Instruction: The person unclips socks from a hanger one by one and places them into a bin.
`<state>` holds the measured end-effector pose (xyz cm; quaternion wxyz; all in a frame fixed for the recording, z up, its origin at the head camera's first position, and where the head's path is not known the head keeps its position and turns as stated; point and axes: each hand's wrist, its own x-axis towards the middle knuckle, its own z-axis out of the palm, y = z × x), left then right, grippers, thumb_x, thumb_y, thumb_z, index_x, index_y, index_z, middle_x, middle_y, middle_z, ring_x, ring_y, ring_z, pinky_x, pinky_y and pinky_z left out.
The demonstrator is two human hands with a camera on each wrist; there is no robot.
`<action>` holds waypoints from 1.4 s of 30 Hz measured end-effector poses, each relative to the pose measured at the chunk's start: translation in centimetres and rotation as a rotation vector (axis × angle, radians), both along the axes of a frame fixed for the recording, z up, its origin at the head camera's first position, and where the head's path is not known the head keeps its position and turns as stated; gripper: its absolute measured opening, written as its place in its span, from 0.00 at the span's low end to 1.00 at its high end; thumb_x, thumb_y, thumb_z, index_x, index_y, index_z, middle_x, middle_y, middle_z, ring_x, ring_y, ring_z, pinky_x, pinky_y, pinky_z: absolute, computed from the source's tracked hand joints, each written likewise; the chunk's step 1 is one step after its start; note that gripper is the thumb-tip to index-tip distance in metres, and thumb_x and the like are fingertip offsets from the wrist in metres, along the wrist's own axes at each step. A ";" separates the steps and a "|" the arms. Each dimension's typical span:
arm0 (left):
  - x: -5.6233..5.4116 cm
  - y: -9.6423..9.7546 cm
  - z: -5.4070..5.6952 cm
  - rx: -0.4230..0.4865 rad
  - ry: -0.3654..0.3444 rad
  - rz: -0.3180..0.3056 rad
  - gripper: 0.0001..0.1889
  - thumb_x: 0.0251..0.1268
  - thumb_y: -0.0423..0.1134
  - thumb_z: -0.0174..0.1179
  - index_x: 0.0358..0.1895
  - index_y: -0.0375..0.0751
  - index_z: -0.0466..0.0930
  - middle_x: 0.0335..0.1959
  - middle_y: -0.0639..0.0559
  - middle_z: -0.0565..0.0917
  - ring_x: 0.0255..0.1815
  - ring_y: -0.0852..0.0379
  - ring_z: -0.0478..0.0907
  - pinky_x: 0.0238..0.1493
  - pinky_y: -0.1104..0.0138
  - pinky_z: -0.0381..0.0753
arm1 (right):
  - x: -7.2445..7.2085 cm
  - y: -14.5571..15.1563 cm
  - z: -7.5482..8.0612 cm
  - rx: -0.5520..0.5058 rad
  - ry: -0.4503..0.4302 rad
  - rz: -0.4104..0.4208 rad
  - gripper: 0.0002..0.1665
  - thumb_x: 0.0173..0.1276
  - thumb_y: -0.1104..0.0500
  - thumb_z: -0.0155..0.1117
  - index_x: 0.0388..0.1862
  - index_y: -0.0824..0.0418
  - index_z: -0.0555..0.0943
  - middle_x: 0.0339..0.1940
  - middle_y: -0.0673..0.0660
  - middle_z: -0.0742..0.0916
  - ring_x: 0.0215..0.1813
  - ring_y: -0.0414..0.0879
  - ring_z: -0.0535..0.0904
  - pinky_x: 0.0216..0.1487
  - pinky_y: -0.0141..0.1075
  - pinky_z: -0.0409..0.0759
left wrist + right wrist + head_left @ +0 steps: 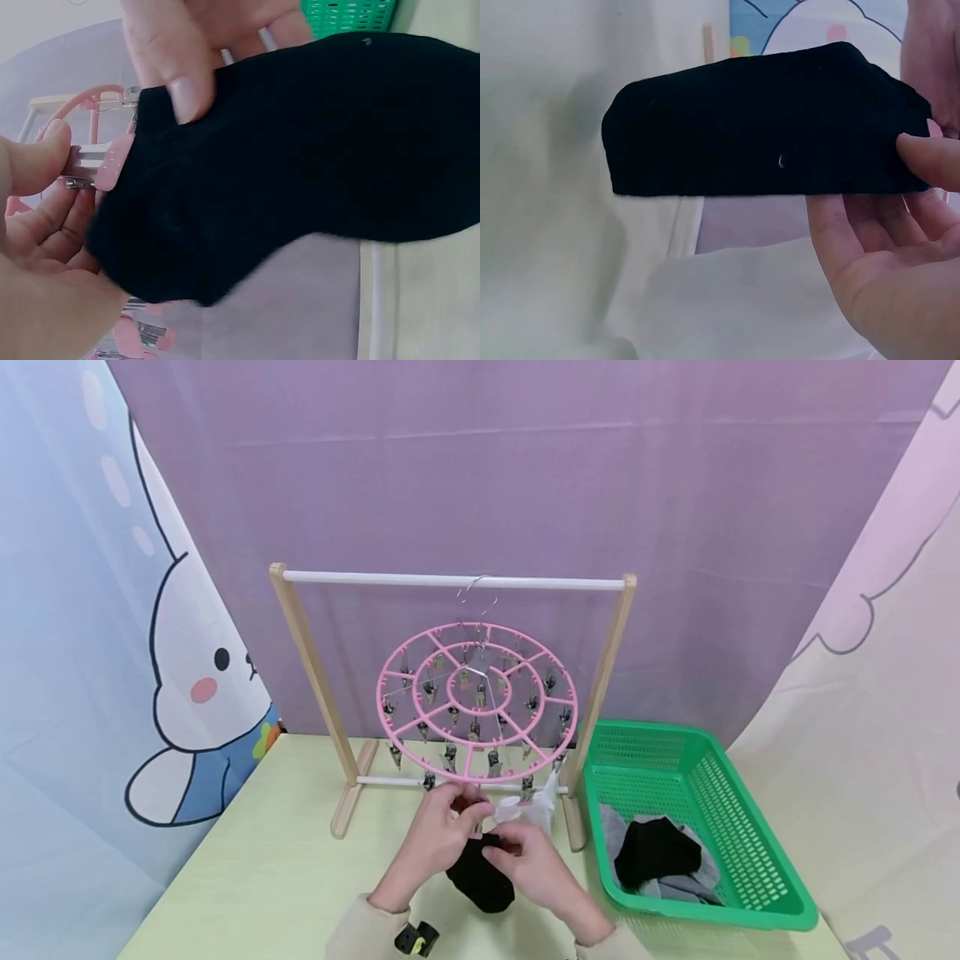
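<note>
Two hands work close together beneath a pink round hanger (379,693), which is hooked over the white rod (375,578) of a wooden stand (313,672). From where I stand, the black sock (483,881) hangs between them, just above the tabletop (247,843) and in front of the stand. The left hand (438,831) has thumb and fingers pinching a metal clip (94,163), its pink tips at the edge of the sock — whether they bite the fabric I cannot tell. The right hand (536,864) pinches the sock near that same edge, thumb on one side and fingers on the other.

It is crowded up there: many other clips dangle from the hanger, some right above the left hand, and a white cloth (536,810) hangs just beyond the right one, partly hidden by it. To the right sits a green basket (652,739) — grey cloth (682,889) inside, with a black cloth (656,852) lying on top. A purple curtain (450,485) closes off the back, a printed rabbit (191,677) to the left.
</note>
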<state>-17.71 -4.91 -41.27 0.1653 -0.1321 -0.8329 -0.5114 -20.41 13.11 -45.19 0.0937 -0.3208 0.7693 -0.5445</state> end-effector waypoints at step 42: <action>0.3 -3.1 -0.8 0.192 -0.049 0.150 0.09 0.66 0.35 0.67 0.46 0.36 0.82 0.35 0.50 0.81 0.36 0.54 0.79 0.40 0.67 0.82 | -0.3 9.9 7.6 0.108 -0.028 -0.066 0.11 0.76 0.58 0.63 0.49 0.64 0.84 0.40 0.58 0.86 0.37 0.46 0.82 0.37 0.38 0.81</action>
